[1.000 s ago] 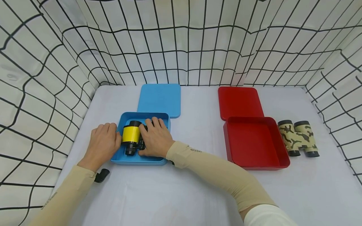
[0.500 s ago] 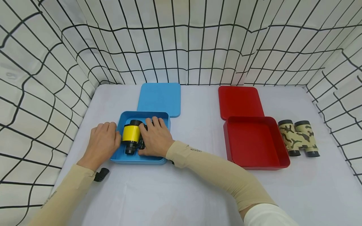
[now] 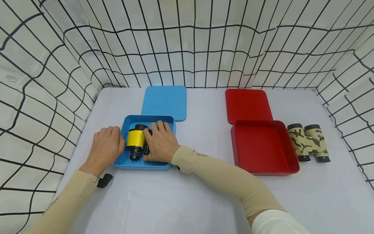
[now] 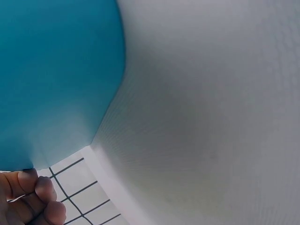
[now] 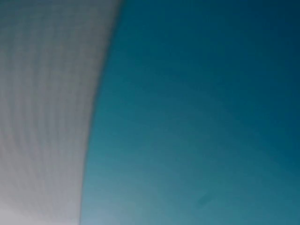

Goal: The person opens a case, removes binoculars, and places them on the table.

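In the head view, black-and-yellow binoculars (image 3: 135, 139) lie in a shallow blue box (image 3: 122, 164). My right hand (image 3: 162, 143) reaches over the box's right side and grips the binoculars, covering their right barrel. At the box's left wall, my left hand (image 3: 104, 148) holds the rim, thumb side toward the binoculars. The left wrist view has curled fingers (image 4: 44, 190) at the edge of the blue wall (image 4: 56, 84). Blue wall (image 5: 187, 117) fills most of the right wrist view; no fingers show there.
A blue lid (image 3: 165, 102) lies behind the blue box. To the right stand an open red box (image 3: 264, 146), a red lid (image 3: 248, 105) behind it, and camouflage binoculars (image 3: 309, 143) beside it. Black wire grid (image 3: 201, 53) walls the table (image 3: 175, 201) at the back and both sides.
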Motion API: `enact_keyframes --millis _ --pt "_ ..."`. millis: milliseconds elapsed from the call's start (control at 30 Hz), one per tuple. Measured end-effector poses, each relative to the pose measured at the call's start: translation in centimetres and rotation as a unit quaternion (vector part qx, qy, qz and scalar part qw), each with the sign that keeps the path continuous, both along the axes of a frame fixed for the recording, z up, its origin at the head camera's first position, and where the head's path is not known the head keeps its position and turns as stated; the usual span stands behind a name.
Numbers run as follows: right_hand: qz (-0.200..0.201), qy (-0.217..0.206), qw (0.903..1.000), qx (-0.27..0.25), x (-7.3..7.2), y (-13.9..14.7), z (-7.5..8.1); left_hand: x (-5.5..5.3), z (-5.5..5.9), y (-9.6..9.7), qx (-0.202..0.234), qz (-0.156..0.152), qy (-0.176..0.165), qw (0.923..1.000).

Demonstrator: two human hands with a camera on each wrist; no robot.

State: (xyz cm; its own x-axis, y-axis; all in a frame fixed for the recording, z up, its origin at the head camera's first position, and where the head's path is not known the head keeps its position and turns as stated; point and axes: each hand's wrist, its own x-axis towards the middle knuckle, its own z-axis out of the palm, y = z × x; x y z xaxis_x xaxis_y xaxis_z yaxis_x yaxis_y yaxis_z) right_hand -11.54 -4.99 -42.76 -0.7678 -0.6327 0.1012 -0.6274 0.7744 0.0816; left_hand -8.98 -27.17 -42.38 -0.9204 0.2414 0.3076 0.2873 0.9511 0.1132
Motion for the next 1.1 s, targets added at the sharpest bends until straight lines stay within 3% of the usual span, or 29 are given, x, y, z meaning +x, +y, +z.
enact_keyframes --millis 567,1100 --pt "0.007 -0.008 0.9999 -0.013 0.02 -0.03 0.27 0.16 -0.09 -0.1 0.002 0.005 -0.005 1.0" --pt "0.008 0.012 0.9994 -0.032 0.03 0.18 0.58 0.12 0.05 -0.08 -0.001 0.009 -0.012 0.9999"
